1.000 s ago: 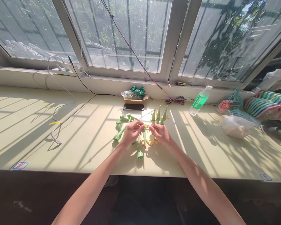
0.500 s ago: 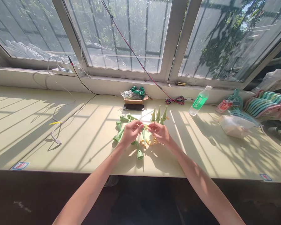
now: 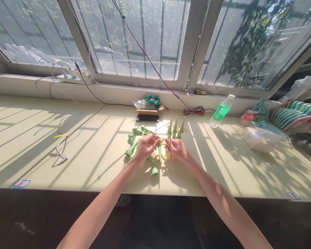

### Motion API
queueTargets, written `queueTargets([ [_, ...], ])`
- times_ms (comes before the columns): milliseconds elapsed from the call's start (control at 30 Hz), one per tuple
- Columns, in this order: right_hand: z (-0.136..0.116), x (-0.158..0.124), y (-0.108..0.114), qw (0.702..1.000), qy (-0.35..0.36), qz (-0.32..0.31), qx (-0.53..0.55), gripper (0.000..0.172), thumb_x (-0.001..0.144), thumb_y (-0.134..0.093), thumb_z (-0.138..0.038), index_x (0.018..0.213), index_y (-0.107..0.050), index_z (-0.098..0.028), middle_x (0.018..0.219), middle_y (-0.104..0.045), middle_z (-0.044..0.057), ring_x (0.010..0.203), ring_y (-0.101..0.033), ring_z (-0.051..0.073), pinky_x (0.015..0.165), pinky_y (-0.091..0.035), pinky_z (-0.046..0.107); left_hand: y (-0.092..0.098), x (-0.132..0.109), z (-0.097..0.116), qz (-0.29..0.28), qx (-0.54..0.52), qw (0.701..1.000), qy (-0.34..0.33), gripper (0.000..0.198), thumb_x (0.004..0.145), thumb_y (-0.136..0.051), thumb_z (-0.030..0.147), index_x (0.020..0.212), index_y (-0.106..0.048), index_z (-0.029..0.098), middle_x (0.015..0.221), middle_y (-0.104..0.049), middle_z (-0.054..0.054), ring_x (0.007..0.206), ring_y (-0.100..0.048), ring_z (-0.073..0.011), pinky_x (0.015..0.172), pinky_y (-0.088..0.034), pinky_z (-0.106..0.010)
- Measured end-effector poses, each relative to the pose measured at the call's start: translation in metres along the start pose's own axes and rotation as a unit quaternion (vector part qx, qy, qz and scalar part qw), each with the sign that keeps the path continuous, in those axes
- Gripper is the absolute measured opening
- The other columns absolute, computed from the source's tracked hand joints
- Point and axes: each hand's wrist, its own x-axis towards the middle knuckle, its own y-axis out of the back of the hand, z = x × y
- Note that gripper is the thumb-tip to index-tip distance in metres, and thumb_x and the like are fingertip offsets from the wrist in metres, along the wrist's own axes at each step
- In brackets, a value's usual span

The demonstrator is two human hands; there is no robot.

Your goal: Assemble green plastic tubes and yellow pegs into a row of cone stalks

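Note:
My left hand (image 3: 146, 146) is closed on a green plastic plant watering spike (image 3: 159, 153), whose pointed end hangs down. To its right, my right hand (image 3: 177, 148) has its fingers pinched together; whatever they hold is too small to make out. Small yellow plastic pieces (image 3: 168, 156) lie beneath and between the hands. Several more green spikes lie loose around my left hand, one with its round cap (image 3: 154, 171) toward me. Behind my right hand, three green spikes (image 3: 174, 128) stand point up in a row.
A phone (image 3: 147, 118) lies in front of a small cardboard box (image 3: 148, 111) holding plastic and green wrapping. Rightward stand a water bottle (image 3: 221, 112) and a red can (image 3: 248, 117), near a plastic bag (image 3: 261, 139) and hangers (image 3: 292, 114). A white cable (image 3: 59, 150) lies left.
My right hand's fingers have drawn slightly away from the spike in my left hand, opening a small gap between the hands. The left hand has barely moved.

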Motion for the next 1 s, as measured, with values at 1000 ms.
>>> queueTargets([
  [1000,-0.0047,-0.0004,-0.0009,0.999,0.008,0.030,0.036,0.048,0.096,-0.048,-0.060,0.076,-0.061,-0.018,0.065,-0.064,0.003,0.053,-0.056,0.013,0.052,-0.042,0.025,0.0022,0.0024,-0.0016,0.016,-0.001,1.000,0.024,0.031,0.087,-0.068,0.046,0.092,-0.069,0.016,0.081,-0.070,-0.004,0.055,-0.065,-0.0143,0.051,-0.055,-0.026],
])
